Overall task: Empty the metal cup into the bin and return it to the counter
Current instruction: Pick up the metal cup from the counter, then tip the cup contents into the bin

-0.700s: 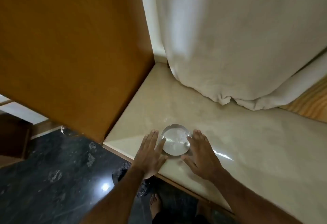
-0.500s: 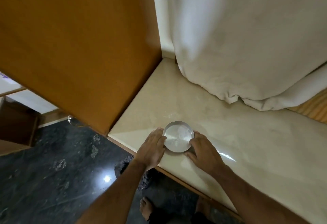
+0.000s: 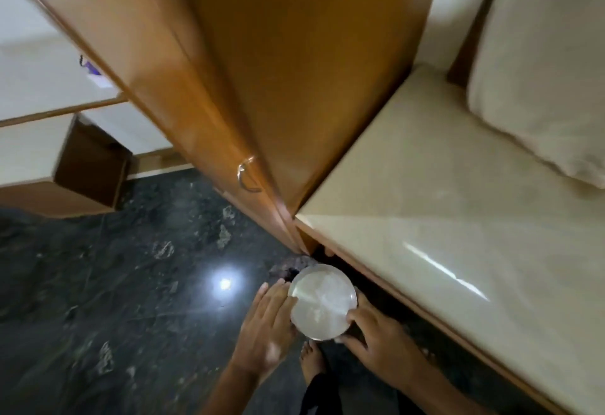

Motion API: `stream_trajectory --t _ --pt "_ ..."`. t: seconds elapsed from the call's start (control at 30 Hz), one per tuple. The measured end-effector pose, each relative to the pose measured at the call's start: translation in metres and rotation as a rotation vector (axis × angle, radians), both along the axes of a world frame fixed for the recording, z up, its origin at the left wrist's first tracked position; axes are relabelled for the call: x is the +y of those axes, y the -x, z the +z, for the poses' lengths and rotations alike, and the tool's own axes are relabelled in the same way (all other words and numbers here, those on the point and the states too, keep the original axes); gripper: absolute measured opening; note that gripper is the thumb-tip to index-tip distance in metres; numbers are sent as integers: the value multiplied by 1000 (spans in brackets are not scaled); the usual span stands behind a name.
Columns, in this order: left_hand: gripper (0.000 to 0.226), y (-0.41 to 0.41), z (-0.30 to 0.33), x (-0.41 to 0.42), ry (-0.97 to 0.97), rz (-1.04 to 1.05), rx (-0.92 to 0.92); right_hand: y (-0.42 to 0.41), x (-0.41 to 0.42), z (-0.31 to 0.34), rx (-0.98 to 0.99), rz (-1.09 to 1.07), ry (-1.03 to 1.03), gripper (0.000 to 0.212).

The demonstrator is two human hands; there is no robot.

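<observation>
Holding 1 metal cup [image 3: 322,302] off counter [image 3: 458,218] | 2 hands: left hand [image 3: 266,326], right hand [image 3: 376,341] | grip pinching cup

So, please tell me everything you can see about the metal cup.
The metal cup is round, shallow and silvery, with a thin bright rim. It is seen from above, mouth facing up. Its inside looks pale and blurred; the contents cannot be told. It is off the counter, held above the dark floor beside the counter's edge. The left hand touches its left side, the right hand grips its lower right rim.
</observation>
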State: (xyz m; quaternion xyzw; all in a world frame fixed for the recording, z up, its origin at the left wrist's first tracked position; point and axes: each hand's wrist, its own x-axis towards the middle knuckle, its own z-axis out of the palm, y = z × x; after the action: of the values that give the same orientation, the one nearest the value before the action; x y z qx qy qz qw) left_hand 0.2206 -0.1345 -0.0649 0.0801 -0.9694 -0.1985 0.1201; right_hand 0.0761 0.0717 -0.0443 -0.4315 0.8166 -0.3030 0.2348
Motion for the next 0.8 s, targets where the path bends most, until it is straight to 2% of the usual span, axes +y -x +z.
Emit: stream_trajectory --t 0.1,0.23,0.37,0.43,0.57,0.63,0.73,0.8 --pt "47 -34 -56 -25 18 -8 -136 -28 -28 -60 -139 -3 -131 38" --pt "63 -42 -141 -47 41 21 -296 -36 -56 -144 -142 0 -164 36" --pt "73 -33 -230 -55 -15 50 -374 -28 -73 -229 -142 23 -187 44" --pt "77 -25 -261 -56 -128 102 -393 -17 -80 -262 -168 45 -229 44" --pt "74 -10 -312 -69 -556 257 -432 5 -98 -311 -176 48 -261 46" --pt "65 1 -328 -79 -669 321 -416 15 -113 -332 -188 17 -242 46" --pt "47 25 -338 -90 -800 487 -378 30 -140 -352 -323 -137 -223 34" --pt "39 41 -345 -89 -929 627 -369 38 -152 -366 -384 -215 -229 36"
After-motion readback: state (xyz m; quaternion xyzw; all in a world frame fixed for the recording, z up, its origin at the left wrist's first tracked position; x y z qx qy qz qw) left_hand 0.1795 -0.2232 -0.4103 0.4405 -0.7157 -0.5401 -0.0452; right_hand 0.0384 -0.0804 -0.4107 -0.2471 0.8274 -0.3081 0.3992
